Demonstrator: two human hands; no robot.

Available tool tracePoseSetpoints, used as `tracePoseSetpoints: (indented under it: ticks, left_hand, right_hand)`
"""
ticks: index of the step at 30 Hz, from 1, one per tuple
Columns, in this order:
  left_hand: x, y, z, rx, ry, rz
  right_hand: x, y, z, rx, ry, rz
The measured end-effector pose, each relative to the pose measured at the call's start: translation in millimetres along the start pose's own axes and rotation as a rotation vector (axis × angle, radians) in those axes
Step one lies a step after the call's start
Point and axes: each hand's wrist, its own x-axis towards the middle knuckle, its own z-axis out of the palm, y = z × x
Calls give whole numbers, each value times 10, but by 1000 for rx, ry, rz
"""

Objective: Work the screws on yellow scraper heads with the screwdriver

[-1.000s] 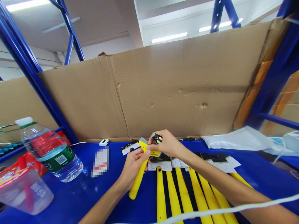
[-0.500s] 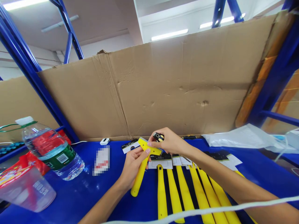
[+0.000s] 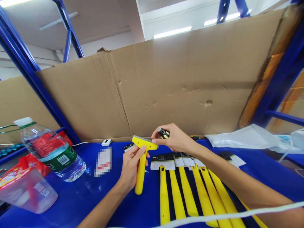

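My left hand (image 3: 131, 161) is wrapped round the neck of a yellow scraper (image 3: 142, 172), its thumb on the front just below the wide head. A grey blade edge shows along the top of that head. My right hand (image 3: 174, 138) grips a black-and-yellow screwdriver (image 3: 163, 133), handle end tilted toward me; its shaft is hidden. The right fingertips are at the right end of the scraper head. Several more yellow scrapers (image 3: 164, 193) lie side by side at the right, with black-and-white cards (image 3: 162, 162) at their far ends.
A water bottle (image 3: 58, 158) and a clear plastic cup (image 3: 40, 196) stand at the left. Beyond the blue table (image 3: 78, 202) rises a cardboard wall (image 3: 190, 79). A white plastic bag (image 3: 239, 137) lies back right. A white cable (image 3: 213, 218) crosses the front.
The scraper has turned more upright and its head has shifted left, with both hands still at it. My right hand has risen slightly, its fingertips now at the head's right end.
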Motion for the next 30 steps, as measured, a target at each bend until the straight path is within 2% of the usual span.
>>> tracePoseSetpoints:
  ticks: [10,14,19,24,27,30]
  left_hand:
    - [6,-12,4,-23,-24,-25]
    - [6,-8,-8,-60,-27,-28]
    - [-10,33,0,-64,-60,-47]
    - [14,100,18,-9,-84,-30]
    - [44,134,-7,4,-84,-2]
    - [91,206,-96,-11,-41,73]
  right_hand:
    - [1,46,-35,-116,-12,-101]
    - [-25,15,7,-106,-72,-50]
    - [-39,-7,26,-84,-76,-11]
    - [-15,19,27,-97,-13,-162]
    - [-5,23,48,-59,0,-169]
    - [-16,-4,29,-104,108,-202]
